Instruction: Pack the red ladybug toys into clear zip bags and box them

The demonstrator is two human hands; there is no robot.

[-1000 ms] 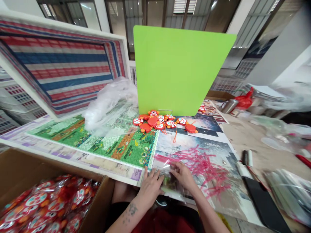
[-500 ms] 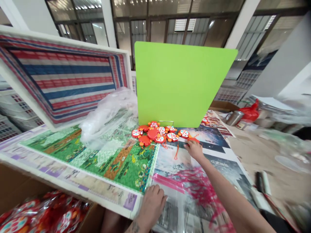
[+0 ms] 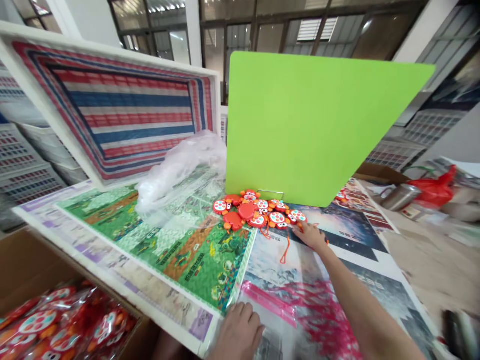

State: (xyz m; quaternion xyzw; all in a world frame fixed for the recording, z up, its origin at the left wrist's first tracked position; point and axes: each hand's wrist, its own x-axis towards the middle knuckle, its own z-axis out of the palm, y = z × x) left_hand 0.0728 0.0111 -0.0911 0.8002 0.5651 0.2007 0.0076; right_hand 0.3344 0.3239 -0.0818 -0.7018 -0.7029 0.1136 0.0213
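Note:
Several red crab-shaped toys (image 3: 258,212) with orange limbs and dotted white discs lie in a loose pile at the foot of the green board. Beyond the right end of this pile, my right hand (image 3: 311,235) is closed over a red crab toy. The hand hides most of that toy; a bit of orange shows at the wrist side. An orange cord loop (image 3: 285,252) trails from the pile. Near the table's front edge, my left hand (image 3: 242,327) lies palm down with its fingers loosely bent, beside a clear bag with a pink zip strip (image 3: 270,302).
A tall green board (image 3: 300,125) stands behind the pile. Left of it are crumpled clear plastic (image 3: 180,170) and a tilted frame with striped lining (image 3: 138,115). Bagged crab toys fill a cardboard box (image 3: 146,335) at lower left. Pink strands (image 3: 322,315) lie front right.
The view has swung left and closer. My right hand has closed over the red crab toy at the pile's right end and drawn slightly away from the pile. My left hand stays at the table edge.

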